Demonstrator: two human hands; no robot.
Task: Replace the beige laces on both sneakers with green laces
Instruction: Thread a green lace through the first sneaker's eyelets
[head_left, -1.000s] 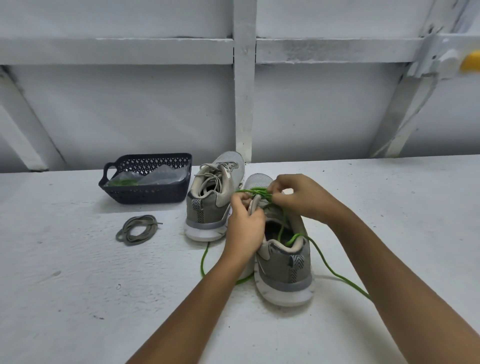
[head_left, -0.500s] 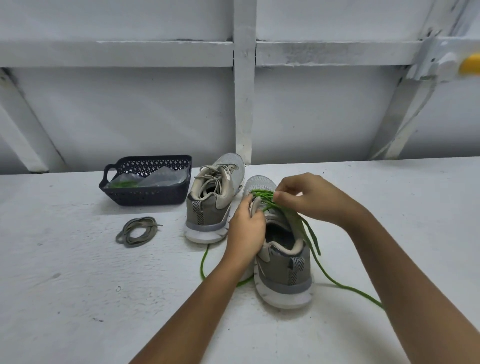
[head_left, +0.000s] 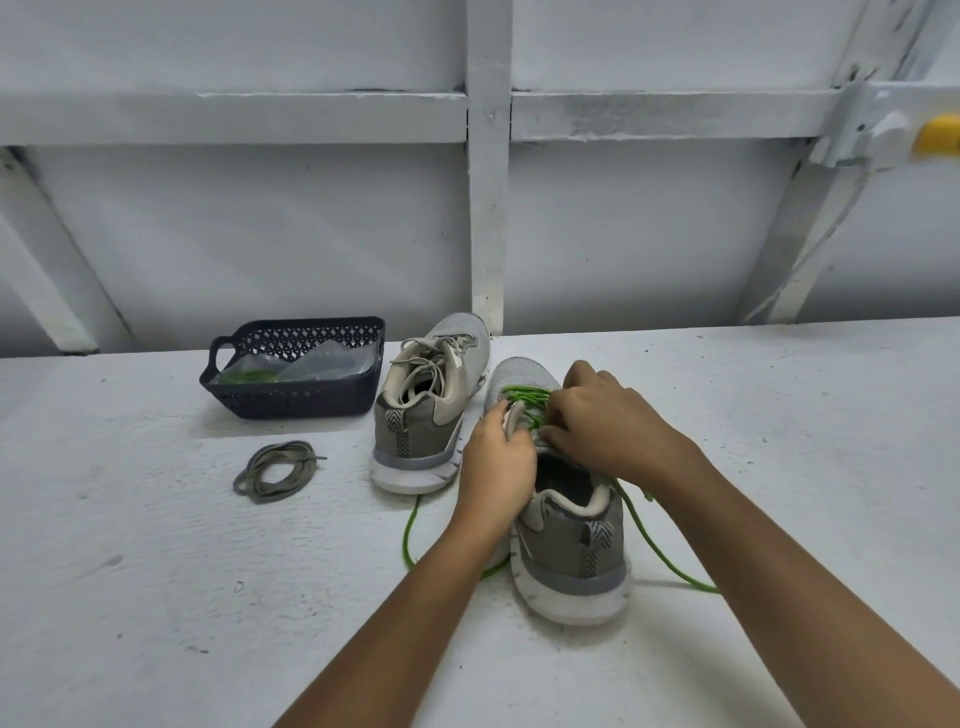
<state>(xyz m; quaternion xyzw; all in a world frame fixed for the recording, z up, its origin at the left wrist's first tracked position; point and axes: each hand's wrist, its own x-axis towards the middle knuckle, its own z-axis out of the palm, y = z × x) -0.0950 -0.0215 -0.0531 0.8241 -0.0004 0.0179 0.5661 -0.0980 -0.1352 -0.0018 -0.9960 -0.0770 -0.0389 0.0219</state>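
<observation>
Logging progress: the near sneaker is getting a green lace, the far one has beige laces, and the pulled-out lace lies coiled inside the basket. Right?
No: in the head view the pulled-out lace lies coiled on the table in front of the basket, not inside it. The rest holds.

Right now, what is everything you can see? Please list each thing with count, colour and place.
near sneaker: 1, grey, table centre, partly laced green
far sneaker: 1, grey, beside basket, beige laces in
green lace: 1, green, in near sneaker, ends trailing on table
loose lace: 1, grey-beige, coiled before basket
basket: 1, dark blue, back left, holds clear bags
table: 1, white
left hand: 1, grips near sneaker's side
right hand: 1, fingers pinch green lace
</observation>
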